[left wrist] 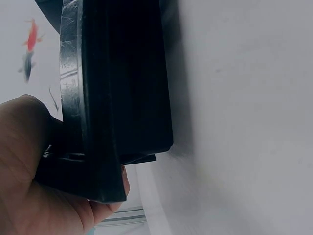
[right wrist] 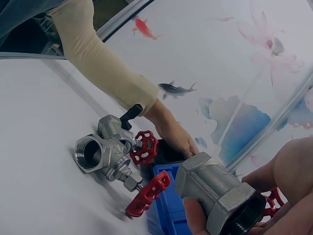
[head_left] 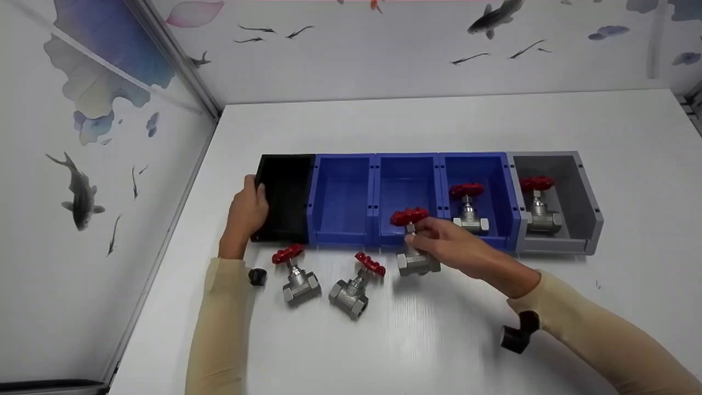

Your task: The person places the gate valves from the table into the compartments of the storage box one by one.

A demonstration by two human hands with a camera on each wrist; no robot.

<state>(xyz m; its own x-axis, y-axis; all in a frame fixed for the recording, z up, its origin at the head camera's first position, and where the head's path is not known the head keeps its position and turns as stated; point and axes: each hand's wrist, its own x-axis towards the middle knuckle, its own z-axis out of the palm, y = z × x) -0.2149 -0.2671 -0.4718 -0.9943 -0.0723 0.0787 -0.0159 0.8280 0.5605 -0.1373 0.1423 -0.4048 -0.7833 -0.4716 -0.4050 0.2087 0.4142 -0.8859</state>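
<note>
The left hand (head_left: 248,211) grips the left side wall of the black bin (head_left: 285,197); in the left wrist view its thumb and fingers wrap the bin's edge (left wrist: 73,98). Between the thumb and fingers of the right hand (head_left: 452,247) is a metal valve (head_left: 418,263) with a red handwheel, held at the front edge of the middle blue bin (head_left: 408,186). The held valve's body (right wrist: 215,191) fills the lower part of the right wrist view. Two more valves (head_left: 300,285) (head_left: 351,293) lie on the table in front of the bins.
Five bins stand joined in a row. A valve (head_left: 470,219) stands in the right blue bin (head_left: 499,192), another (head_left: 542,216) in the grey bin (head_left: 589,208). The left blue bin (head_left: 343,192) is beside the black one. Printed wall panels (head_left: 384,60) border the white table (head_left: 439,120).
</note>
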